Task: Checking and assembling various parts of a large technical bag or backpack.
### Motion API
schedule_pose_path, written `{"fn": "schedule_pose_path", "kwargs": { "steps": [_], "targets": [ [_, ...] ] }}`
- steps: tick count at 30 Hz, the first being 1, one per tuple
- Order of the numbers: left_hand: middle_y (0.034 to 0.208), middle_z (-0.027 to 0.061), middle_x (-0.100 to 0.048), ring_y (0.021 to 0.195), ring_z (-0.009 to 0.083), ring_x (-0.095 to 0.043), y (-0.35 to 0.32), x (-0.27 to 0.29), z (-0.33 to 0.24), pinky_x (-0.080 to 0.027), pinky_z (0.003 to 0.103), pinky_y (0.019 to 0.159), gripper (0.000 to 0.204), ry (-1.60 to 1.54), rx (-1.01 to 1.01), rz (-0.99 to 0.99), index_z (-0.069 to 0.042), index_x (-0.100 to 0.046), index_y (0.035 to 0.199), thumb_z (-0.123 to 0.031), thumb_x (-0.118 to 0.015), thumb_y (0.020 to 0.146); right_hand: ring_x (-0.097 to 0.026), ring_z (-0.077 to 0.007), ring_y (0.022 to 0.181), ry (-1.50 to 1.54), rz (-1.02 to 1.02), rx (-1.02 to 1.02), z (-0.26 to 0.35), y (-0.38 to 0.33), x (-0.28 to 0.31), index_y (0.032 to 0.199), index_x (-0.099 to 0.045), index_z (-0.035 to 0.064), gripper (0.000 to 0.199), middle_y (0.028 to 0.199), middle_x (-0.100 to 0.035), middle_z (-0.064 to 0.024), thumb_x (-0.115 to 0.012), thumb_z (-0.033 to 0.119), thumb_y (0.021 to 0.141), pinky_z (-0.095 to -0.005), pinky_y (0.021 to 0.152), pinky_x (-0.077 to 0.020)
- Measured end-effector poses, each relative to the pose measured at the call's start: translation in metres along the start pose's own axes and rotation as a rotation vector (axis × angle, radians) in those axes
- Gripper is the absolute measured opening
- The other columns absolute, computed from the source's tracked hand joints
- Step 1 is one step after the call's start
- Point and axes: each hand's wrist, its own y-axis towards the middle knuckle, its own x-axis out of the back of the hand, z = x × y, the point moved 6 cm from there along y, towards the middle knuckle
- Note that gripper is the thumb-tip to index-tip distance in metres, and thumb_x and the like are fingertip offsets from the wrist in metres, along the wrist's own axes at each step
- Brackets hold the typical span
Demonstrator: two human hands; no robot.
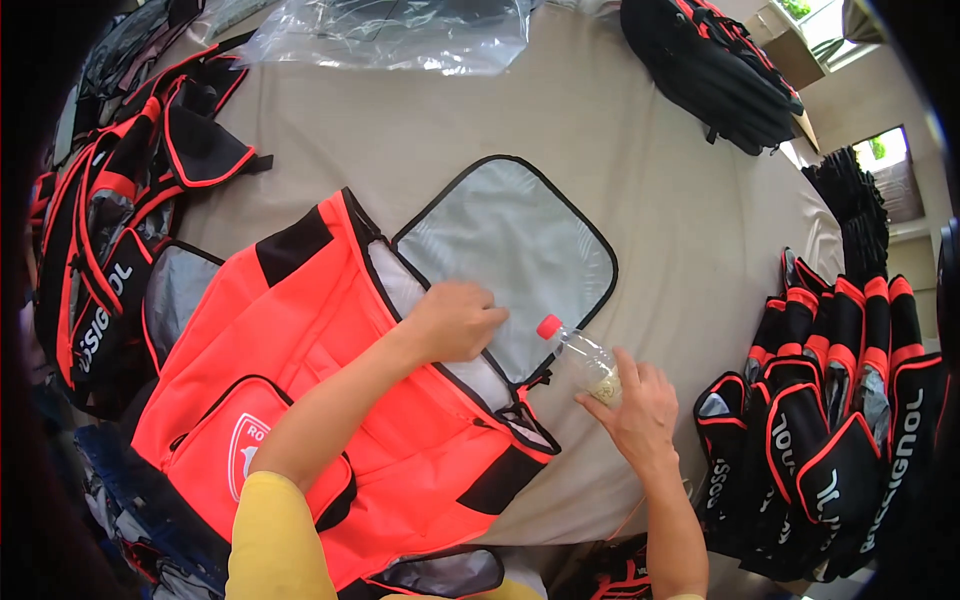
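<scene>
A bright coral-red backpack point(300, 290) with black patches lies tilted on the covered table, its zipped top open. The flap point(510, 250), grey inside with black edging, is folded back flat. Over the bag's opening is my left hand point(455, 322), fingers curled closed; whatever they might hold is hidden. My right hand point(640, 405) grips a clear plastic bottle point(588, 360) around its lower part, to the right of the flap. The bottle leans, its red cap pointing up and left, and small pale bits gather near its base.
Black bags with red trim are heaped at the left point(110, 280) and stacked at the right point(830, 440). A black backpack point(710, 75) lies at the far right. Clear plastic sheeting point(400, 40) covers the far edge of the beige tablecloth point(700, 250).
</scene>
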Motion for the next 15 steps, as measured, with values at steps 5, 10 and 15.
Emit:
{"fn": "schedule_pose_path", "kwargs": {
  "steps": [5, 10, 15],
  "targets": [
    [0.075, 0.0011, -0.057, 0.077, 0.0234, -0.061, -0.004, -0.009, 0.001, -0.048, 0.039, 0.067, 0.037, -0.108, 0.036, -0.066, -0.016, -0.079, 0.108, -0.017, -0.072, 0.072, -0.064, -0.0319, 0.091, -0.039, 0.032, 0.073, 0.011, 0.037, -0.022, 0.136, -0.064, 0.0117, 0.075, 0.101, -0.067, -0.0109, -0.093, 0.043, 0.074, -0.0443, 0.081, -0.0505],
    [0.076, 0.0010, -0.058, 0.077, 0.0222, -0.060, 0.000, -0.010, 0.003, -0.048, 0.037, 0.068, 0.039, -0.118, 0.060, -0.073, -0.015, -0.081, 0.108, -0.015, -0.072, 0.069, -0.064, -0.0316, 0.096, -0.042, 0.092, 0.058, 0.006, 0.043, -0.036, 0.136, -0.063, 0.0130, 0.073, 0.104, -0.068, -0.0105, -0.092, 0.041, 0.075, -0.0439, 0.086, -0.0488],
    [0.074, 0.0022, -0.058, 0.073, 0.0224, -0.060, -0.002, -0.011, 0.006, -0.049, 0.037, 0.065, 0.036, -0.139, 0.080, -0.107, -0.009, -0.081, 0.103, -0.014, -0.072, 0.069, -0.063, -0.0317, 0.096, -0.060, 0.101, 0.068, 0.005, 0.041, -0.034, 0.137, -0.063, 0.0136, 0.074, 0.105, -0.068, -0.0102, -0.093, 0.040, 0.075, -0.0446, 0.085, -0.0490]
  ]
}}
